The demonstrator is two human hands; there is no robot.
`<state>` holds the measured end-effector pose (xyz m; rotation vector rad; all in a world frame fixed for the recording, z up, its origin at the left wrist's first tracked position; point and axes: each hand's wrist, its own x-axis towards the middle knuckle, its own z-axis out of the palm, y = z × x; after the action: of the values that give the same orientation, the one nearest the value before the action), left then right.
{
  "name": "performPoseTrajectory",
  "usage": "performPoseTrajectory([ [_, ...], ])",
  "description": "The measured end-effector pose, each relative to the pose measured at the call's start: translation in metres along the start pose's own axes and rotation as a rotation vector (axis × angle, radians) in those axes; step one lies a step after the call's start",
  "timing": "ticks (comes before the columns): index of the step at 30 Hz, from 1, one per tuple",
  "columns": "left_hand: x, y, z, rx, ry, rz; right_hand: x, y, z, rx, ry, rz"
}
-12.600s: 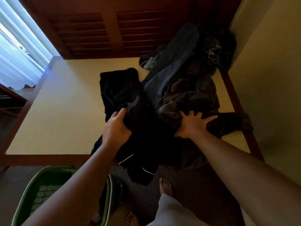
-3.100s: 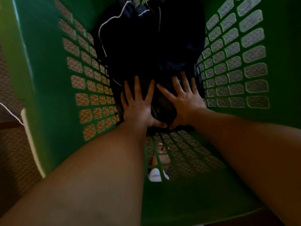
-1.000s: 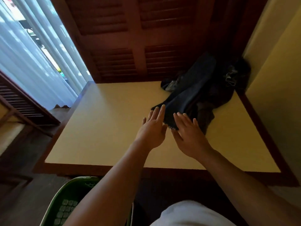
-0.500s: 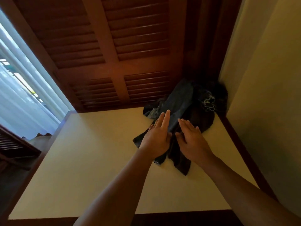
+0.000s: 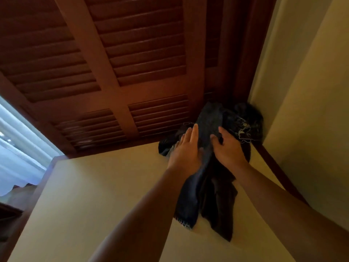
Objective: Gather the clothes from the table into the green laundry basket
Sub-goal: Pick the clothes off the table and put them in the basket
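Observation:
A heap of dark clothes (image 5: 209,186), with blue denim on top and a dark brown piece trailing toward me, lies at the far right corner of the cream table (image 5: 94,195). My left hand (image 5: 186,150) rests flat on the heap's left side, fingers straight and together. My right hand (image 5: 227,148) lies on the denim just to the right, its fingertips curling into the cloth. The green laundry basket is out of view.
Dark wooden louvred doors (image 5: 117,72) stand right behind the table. A cream wall (image 5: 306,91) closes the right side, and the table's brown rim (image 5: 273,167) runs along it. A bright curtained window (image 5: 17,152) is at the left.
Both hands have reached further back onto the heap near the corner. The right fingertips now dig into the denim. The view has tilted up and the basket has left the frame.

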<state>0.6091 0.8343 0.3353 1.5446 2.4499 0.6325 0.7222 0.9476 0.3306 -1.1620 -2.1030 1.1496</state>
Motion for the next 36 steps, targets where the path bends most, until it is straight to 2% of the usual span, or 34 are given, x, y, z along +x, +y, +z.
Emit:
performPoseTrajectory([
  [3, 0.031, -0.013, -0.002, -0.005, -0.048, -0.002, 0.050, 0.000, 0.013, -0.041, 0.164, -0.049],
  [5, 0.048, -0.020, -0.006, -0.009, -0.058, 0.003, 0.085, 0.002, 0.022, -0.083, 0.204, -0.040],
  [11, 0.088, -0.053, 0.007, -0.085, -0.077, -0.033, 0.149, 0.025, 0.047, -0.423, 0.097, 0.207],
  [14, 0.097, -0.068, 0.017, -0.225, -0.044, -0.110, 0.151, 0.027, 0.056, -0.293, 0.224, 0.007],
  [16, 0.100, -0.075, 0.020, -0.435, 0.021, -0.263, 0.139, 0.022, 0.065, -0.193, 0.269, -0.225],
  [18, 0.102, -0.081, 0.022, -0.758, 0.094, -0.439, 0.113, 0.011, 0.074, -0.128, 0.222, -0.400],
  [19, 0.103, -0.083, 0.022, -0.948, 0.104, -0.504, 0.097, 0.006, 0.077, -0.132, 0.180, -0.459],
  [21, 0.108, -0.086, 0.020, -1.401, 0.023, -0.578, 0.071, 0.003, 0.080, -0.163, 0.148, -0.550],
  [23, 0.109, -0.081, 0.016, -1.607, -0.011, -0.621, 0.056, 0.000, 0.073, -0.155, 0.173, -0.564],
  [26, 0.104, -0.064, 0.012, -1.443, 0.025, -0.559, 0.065, 0.010, 0.047, -0.076, 0.239, -0.491],
  [28, 0.093, -0.053, 0.006, -1.363, -0.026, -0.470, 0.083, 0.021, 0.025, -0.222, 0.251, -0.424],
  [31, 0.070, -0.039, -0.011, -1.346, -0.030, -0.351, 0.099, 0.035, -0.003, -0.583, 0.007, -0.174],
  [33, 0.050, -0.026, -0.025, -1.420, -0.072, -0.243, 0.101, 0.042, -0.011, -0.680, -0.070, -0.073],
  [34, 0.041, -0.020, -0.030, -1.453, -0.085, -0.196, 0.099, 0.042, -0.014, -0.669, -0.066, -0.072],
  [35, 0.033, -0.014, -0.035, -1.474, -0.073, -0.157, 0.094, 0.037, -0.017, -0.557, -0.037, -0.094],
  [36, 0.026, -0.011, -0.039, -1.488, -0.015, -0.132, 0.085, 0.029, -0.019, -0.335, 0.004, -0.124],
])
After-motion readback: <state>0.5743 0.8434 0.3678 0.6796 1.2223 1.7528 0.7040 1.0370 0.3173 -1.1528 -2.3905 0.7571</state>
